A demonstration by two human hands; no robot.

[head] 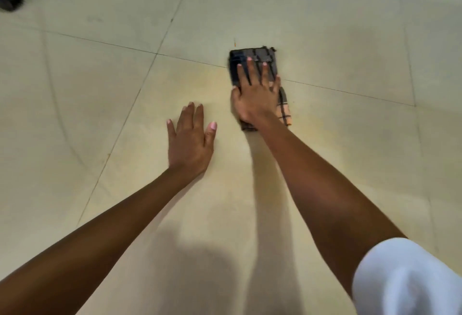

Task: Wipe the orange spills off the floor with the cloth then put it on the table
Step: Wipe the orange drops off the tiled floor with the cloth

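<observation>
Cloth: the folded checked cloth [252, 64] lies flat on the floor [100, 89], right of centre in the frame, its long axis running up and down the picture.
Right hand [255, 97]: fingers spread, palm pressing the cloth flat; not clenched around it.
Left hand [191, 139]: open, flat on bare floor, just left of the cloth.
Spill: a thin orange streak [235, 42] sits just above the cloth's top left corner; the right hand is nearer.
Counter: not in view.

Woven checked cloth [252, 64]; smooth tiled floor [100, 89]
</observation>
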